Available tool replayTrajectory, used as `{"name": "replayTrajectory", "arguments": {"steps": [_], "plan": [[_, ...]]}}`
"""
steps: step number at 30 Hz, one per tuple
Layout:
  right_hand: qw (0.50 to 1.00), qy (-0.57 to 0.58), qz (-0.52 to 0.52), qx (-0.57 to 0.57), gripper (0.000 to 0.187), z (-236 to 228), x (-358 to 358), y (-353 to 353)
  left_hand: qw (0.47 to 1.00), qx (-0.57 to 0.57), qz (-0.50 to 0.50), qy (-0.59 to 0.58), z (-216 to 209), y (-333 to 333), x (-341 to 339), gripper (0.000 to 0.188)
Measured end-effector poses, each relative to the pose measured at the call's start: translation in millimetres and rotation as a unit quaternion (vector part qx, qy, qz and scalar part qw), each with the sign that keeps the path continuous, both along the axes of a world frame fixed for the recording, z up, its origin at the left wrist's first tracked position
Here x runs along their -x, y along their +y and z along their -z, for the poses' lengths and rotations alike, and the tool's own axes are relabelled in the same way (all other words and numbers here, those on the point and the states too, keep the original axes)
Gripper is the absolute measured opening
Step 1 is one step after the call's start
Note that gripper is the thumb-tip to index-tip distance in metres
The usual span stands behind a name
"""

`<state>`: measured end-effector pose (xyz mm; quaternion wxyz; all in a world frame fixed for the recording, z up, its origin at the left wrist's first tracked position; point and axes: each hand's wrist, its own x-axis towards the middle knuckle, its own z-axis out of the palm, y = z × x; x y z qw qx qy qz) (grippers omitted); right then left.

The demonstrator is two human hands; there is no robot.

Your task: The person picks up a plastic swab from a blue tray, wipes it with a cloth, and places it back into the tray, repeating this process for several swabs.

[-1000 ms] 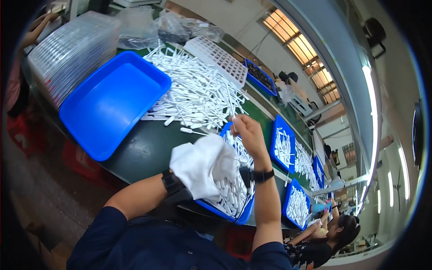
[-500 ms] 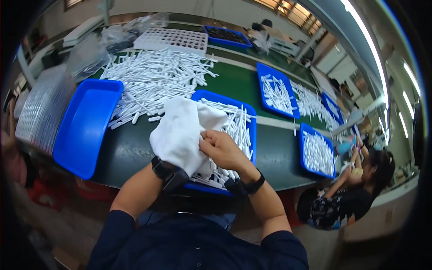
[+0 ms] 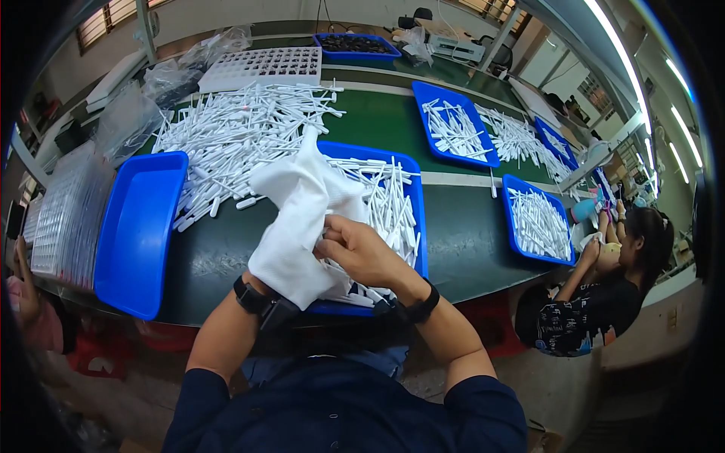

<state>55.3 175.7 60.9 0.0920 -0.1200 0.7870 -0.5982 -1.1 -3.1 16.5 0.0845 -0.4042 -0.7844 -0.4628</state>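
A white cloth (image 3: 300,219) covers my left hand (image 3: 259,285), hiding its fingers, so only the wrist with a black band shows. My right hand (image 3: 361,253) has its fingers bent together at the cloth's right side and pinches the fabric; anything inside the fold is hidden. Both hands are above the near part of a blue tray (image 3: 423,219), partly covered by the cloth. Slim white plastic sticks (image 3: 393,200) with thicker ends fill that tray. More of these sticks lie in a large loose pile (image 3: 242,136) on the green belt beyond.
An unfilled blue tray (image 3: 140,234) stands left, beside stacked clear plastic trays (image 3: 68,211). Two blue trays of sticks (image 3: 540,226) (image 3: 457,128) lie right. A white holed rack (image 3: 260,69) and a tray of dark parts (image 3: 355,45) are behind. A co-worker (image 3: 596,294) sits right.
The cloth has been reshaped, and a peak of it now sticks up at the top. My right hand stays pinched at its side. My view has shifted slightly.
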Motion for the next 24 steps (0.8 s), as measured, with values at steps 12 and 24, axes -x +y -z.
{"name": "replayTrajectory", "arguments": {"steps": [12, 24], "plan": [[0.98, -0.054, 0.108, 0.156, 0.031, 23.0, 8.9, 2.3, 0.991, -0.013, -0.018, -0.135, 2.7, 11.5, 7.0, 0.085], [0.979, -0.13, 0.041, 0.149, 0.029, 33.2, 10.4, 1.1, 0.939, -0.087, -0.096, -0.317, 12.5, 6.0, 1.5, 0.07]]}}
